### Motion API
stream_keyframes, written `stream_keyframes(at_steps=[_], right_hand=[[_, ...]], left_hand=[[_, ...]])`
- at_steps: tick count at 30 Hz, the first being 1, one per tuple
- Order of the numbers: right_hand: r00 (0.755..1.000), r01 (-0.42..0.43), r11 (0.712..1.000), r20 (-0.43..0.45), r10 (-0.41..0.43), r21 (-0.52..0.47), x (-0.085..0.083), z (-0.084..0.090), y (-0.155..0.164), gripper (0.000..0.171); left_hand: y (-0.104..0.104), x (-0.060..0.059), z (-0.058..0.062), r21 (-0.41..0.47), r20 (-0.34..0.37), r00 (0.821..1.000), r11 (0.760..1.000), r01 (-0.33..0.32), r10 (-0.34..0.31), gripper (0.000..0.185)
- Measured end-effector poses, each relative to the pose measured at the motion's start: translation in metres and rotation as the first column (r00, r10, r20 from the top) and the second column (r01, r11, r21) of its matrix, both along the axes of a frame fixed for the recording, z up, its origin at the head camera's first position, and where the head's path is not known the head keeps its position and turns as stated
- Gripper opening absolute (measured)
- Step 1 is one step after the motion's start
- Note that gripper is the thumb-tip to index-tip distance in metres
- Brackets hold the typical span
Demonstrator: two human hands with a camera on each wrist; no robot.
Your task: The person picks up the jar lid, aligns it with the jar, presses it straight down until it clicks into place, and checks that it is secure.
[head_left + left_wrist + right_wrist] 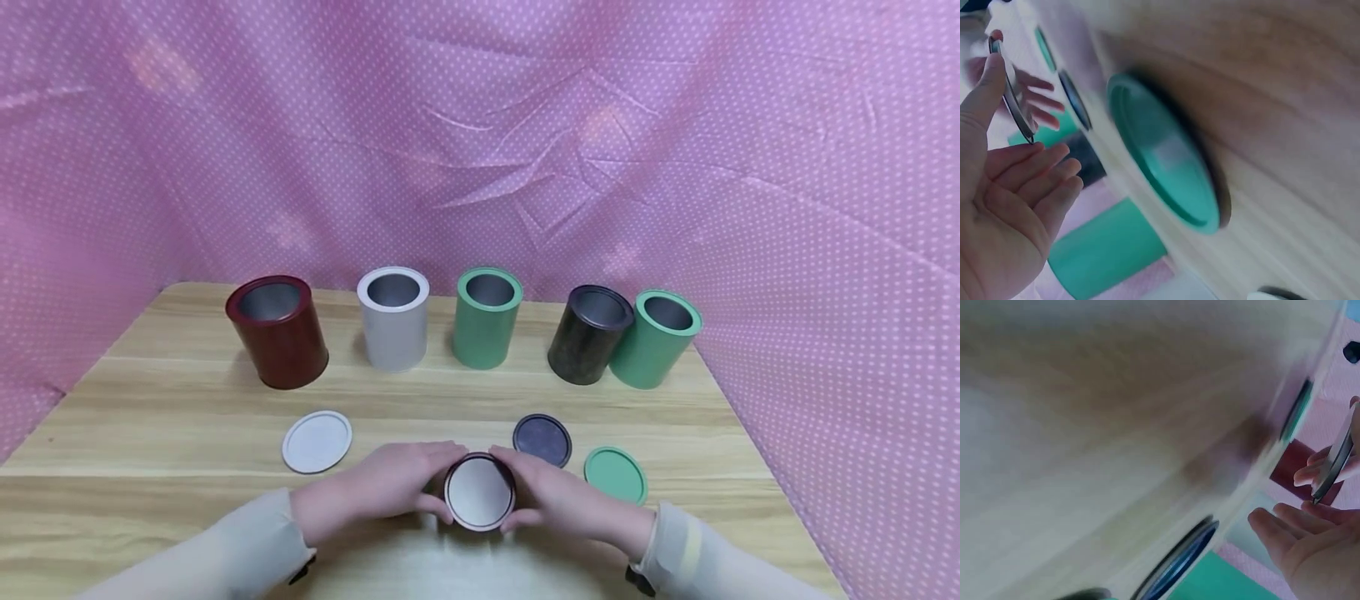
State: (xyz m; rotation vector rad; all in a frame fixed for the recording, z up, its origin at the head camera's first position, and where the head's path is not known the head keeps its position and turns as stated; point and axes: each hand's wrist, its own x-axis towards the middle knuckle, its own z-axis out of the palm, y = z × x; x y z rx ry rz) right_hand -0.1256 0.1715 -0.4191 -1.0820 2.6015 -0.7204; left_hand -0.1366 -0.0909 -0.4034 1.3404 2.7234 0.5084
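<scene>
Together, two hands hold one round lid above the tabletop [150, 400].
Left hand [382, 487] and right hand [558, 496] pinch the dark-rimmed lid [479, 492] between them, near the front edge, before five open tins.

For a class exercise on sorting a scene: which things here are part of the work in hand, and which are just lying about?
In hand:
- dark-rimmed lid, held between both hands
- left hand
- right hand

Lying about:
- white lid
- black lid
- green lid
- red tin
- white tin
- two green tins
- black tin
</scene>
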Motion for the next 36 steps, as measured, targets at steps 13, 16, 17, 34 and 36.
stream_keyframes(at_steps=[13, 16, 17, 34, 36], right_hand=[[0.994, 0.023, 0.994, 0.11, -0.011, -0.105, -0.016, 0.012, -0.012, 0.083], [0.996, 0.029, 0.991, 0.087, -0.018, -0.129, -0.02, 0.013, -0.016, 0.083], [0.996, 0.032, 0.99, 0.082, -0.021, -0.139, -0.022, 0.014, -0.017, 0.083], [0.994, 0.007, 0.946, 0.101, 0.027, -0.323, -0.042, 0.03, -0.042, 0.074], [0.997, 0.011, 0.943, 0.079, 0.017, -0.331, -0.043, 0.032, -0.046, 0.073]], left_hand=[[-0.02, -0.007, 0.007, 0.078, 0.179, 0.977, 0.988, -0.134, 0.118, 0.072], [-0.025, -0.009, 0.008, 0.096, 0.193, 0.972, 0.983, -0.159, 0.138, 0.074], [-0.027, -0.009, 0.008, 0.104, 0.192, 0.971, 0.981, -0.163, 0.141, 0.075], [-0.055, -0.014, 0.015, 0.225, 0.197, 0.951, 0.933, -0.28, 0.238, 0.077], [-0.058, -0.014, 0.017, 0.226, 0.189, 0.945, 0.925, -0.305, 0.265, 0.077]])
